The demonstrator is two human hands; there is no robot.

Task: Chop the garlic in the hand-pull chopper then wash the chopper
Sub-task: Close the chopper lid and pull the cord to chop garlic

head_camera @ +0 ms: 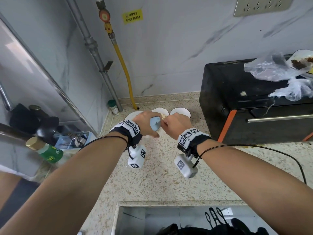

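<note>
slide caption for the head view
Left hand grips the pale blue chopper, right hand pinches at its top, over a speckled counter.

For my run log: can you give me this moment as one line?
step: chopping | left hand: grips blue chopper | right hand: pinches at its top | bowls: behind hands, on counter

Black oven (237, 99) under plastic bags (267, 68); yellow hose (126, 72) beside grey pipe (110, 89)
</note>
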